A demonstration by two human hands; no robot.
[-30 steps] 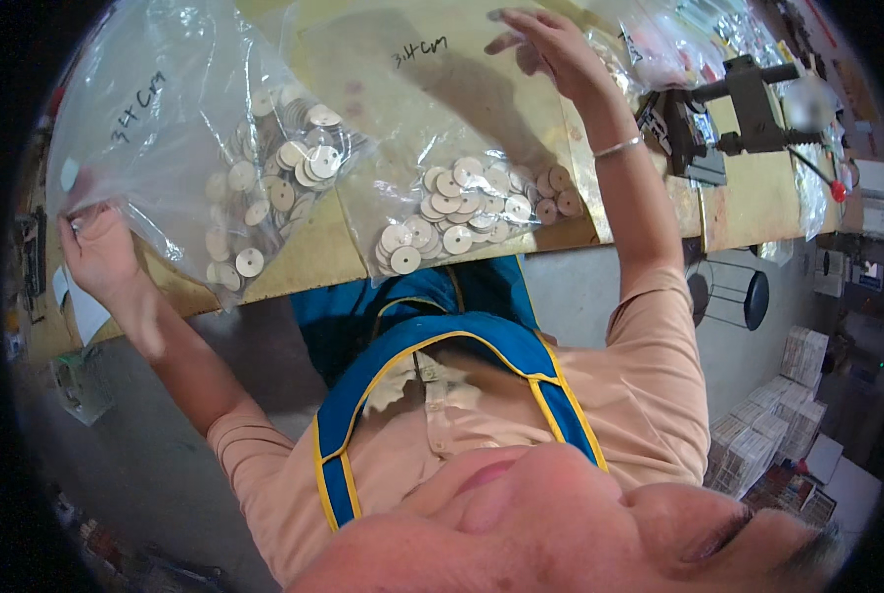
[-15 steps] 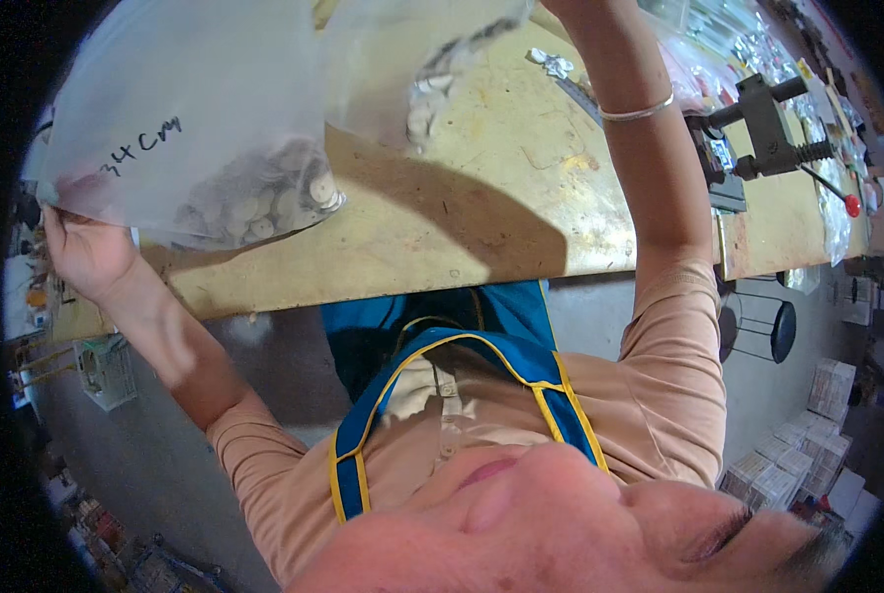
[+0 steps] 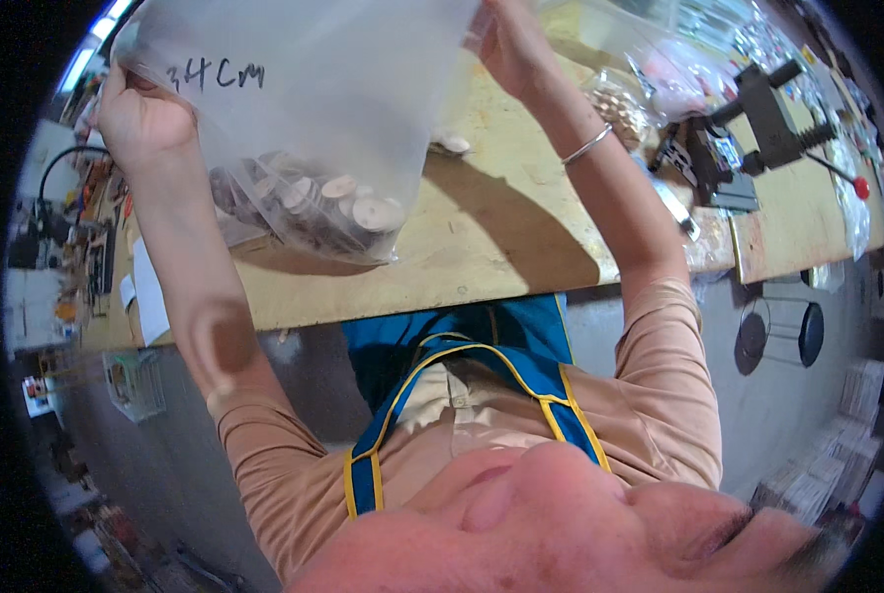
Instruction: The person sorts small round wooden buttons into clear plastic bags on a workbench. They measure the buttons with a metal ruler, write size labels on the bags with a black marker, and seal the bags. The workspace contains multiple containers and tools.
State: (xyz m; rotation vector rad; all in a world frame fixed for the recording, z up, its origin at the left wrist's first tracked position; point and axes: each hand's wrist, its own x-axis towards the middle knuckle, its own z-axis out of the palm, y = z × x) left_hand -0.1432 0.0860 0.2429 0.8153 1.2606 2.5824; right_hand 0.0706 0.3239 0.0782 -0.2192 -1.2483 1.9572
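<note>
A large translucent plastic bag (image 3: 363,94) with black handwriting hangs tilted over the table. Pale round discs (image 3: 338,188) with small centre holes have gathered in its bottom corner. My left hand (image 3: 145,117) is closed on the bag's upper left edge, fingers partly behind the plastic. At the upper right edge, my right hand (image 3: 509,47) grips the same bag, and its fingertips are partly hidden. Behind the bag, a few more pale discs (image 3: 450,145) show on the table; whether they lie in another bag cannot be made out.
The worn yellowish table (image 3: 511,227) has its front edge before my blue apron. At the right stands a dark metal clamp tool (image 3: 758,124) with a red-knobbed lever. Near it lies a clear bag of small tan pieces (image 3: 615,107). A round stool (image 3: 810,334) stands beyond.
My left hand has risen and moved right with the bag. My right hand has come down into view onto the bag's right edge. The second bag's discs are now lower and mostly covered.
</note>
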